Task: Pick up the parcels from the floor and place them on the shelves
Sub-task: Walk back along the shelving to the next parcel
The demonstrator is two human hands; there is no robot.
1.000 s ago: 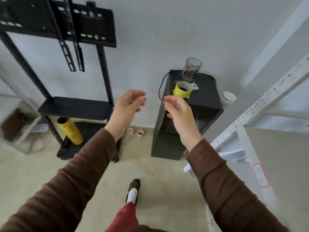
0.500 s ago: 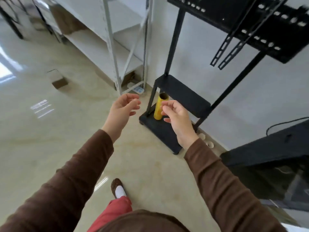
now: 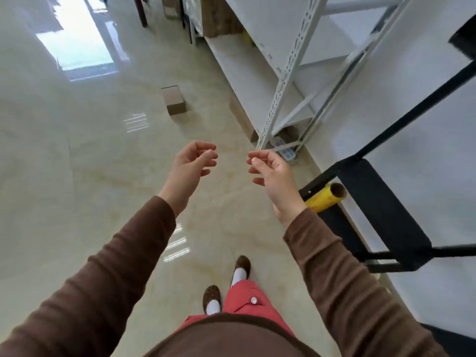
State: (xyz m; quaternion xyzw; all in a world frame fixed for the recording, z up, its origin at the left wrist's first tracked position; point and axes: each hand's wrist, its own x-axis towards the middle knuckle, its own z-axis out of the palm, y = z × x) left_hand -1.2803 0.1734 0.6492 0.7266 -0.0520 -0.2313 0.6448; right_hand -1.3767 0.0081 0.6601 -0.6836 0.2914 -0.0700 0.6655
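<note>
A small brown cardboard parcel (image 3: 175, 100) lies on the glossy beige floor ahead, left of the white metal shelving (image 3: 283, 81). My left hand (image 3: 193, 163) and my right hand (image 3: 273, 171) are held out in front of me at waist height, fingers loosely curled and apart, holding nothing. Both hands are well short of the parcel. More brown boxes (image 3: 219, 19) sit on the shelving's lower level far ahead.
A black TV stand (image 3: 381, 210) stands at my right with a yellow roll (image 3: 324, 197) leaning on its base. A white power strip (image 3: 284, 149) lies under the shelf corner. Dark table legs (image 3: 141, 11) stand far ahead. Open floor stretches to the left.
My view has swung left from the black cabinet and wall, past the TV stand, to the aisle along the shelving. The parcel now lies ahead. Both hands stay empty.
</note>
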